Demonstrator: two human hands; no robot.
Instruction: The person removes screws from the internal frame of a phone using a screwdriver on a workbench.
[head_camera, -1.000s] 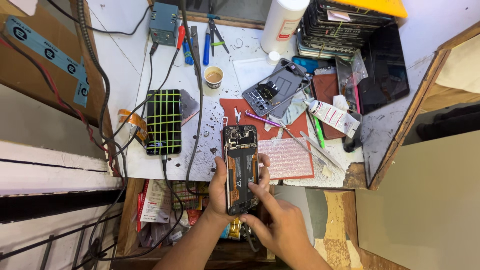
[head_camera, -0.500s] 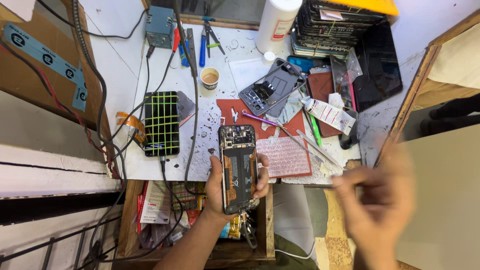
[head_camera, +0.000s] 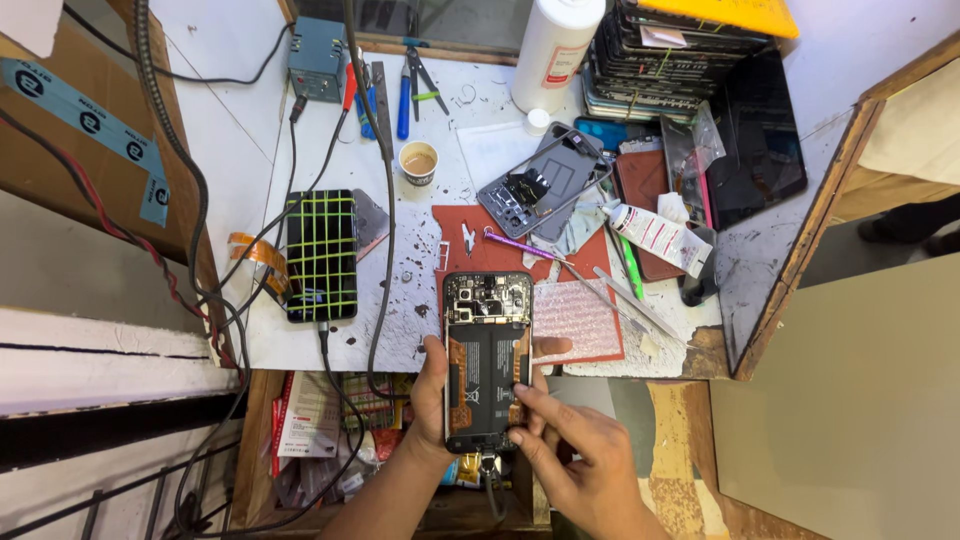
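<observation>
My left hand (head_camera: 432, 400) grips an opened phone (head_camera: 487, 355) by its left edge, above the near edge of the workbench. The phone's back cover is off, so its black battery, orange flex cables and top circuit board show. My right hand (head_camera: 570, 455) rests at the phone's lower right, with a fingertip pressing on the lower right of the battery area. It holds no tool that I can see.
A red work mat (head_camera: 600, 320) lies beyond the phone with a purple-handled tool (head_camera: 515, 243) and tweezers (head_camera: 635, 305). A second open phone frame (head_camera: 540, 185), a glue tube (head_camera: 655, 235), a small cup (head_camera: 418, 160), a green-gridded phone (head_camera: 320, 255), cables and stacked devices (head_camera: 680, 60) crowd the bench.
My right hand swung out to the right half a second ago and has come back onto the phone's lower right. The left hand keeps holding the phone.
</observation>
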